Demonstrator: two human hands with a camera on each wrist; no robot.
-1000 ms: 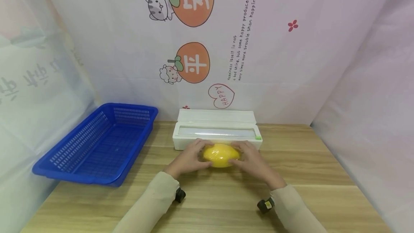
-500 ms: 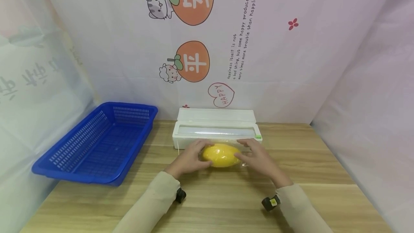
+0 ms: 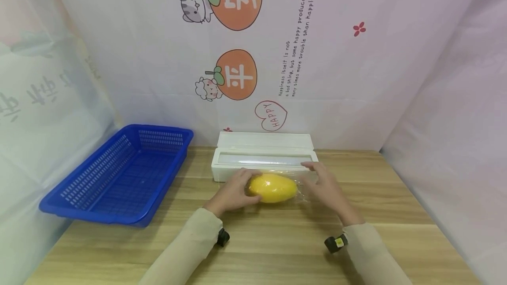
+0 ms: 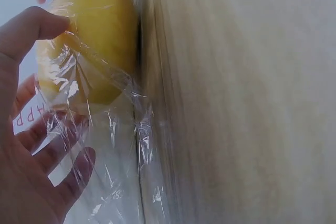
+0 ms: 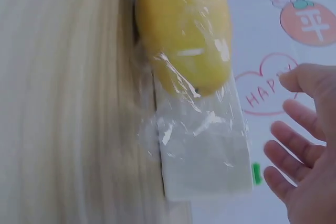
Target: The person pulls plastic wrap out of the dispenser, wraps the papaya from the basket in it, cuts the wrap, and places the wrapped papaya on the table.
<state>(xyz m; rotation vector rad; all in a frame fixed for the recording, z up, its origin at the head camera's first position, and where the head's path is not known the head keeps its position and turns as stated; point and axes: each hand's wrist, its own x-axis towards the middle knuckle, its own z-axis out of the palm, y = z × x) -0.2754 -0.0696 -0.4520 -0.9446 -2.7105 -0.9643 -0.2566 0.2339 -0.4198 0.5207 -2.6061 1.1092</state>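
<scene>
A yellow mango (image 3: 273,188) lies wrapped in clear cling film (image 4: 113,124) in front of a white cling film box (image 3: 227,173). My left hand (image 3: 234,191) holds the mango's left end, its thumb (image 4: 52,26) pressing on the near side and its fingers at the far side, partly behind the film. My right hand (image 3: 325,189) is off the fruit's right end, near the box's right corner. Its fingers are spread in the right wrist view and grip nothing. Loose film (image 5: 202,121) sticks out past the mango's right end.
The box's lid (image 3: 265,140) stands raised at the back, with the film roll (image 3: 263,159) inside. A blue plastic basket (image 3: 169,192) sits at the left of the wooden table (image 3: 273,250). Printed cloth walls (image 3: 336,78) enclose the table.
My right hand has let go of the mango's right end and moved right. The mango's right end now shows, with film beside it. My left hand stays at the left end.
</scene>
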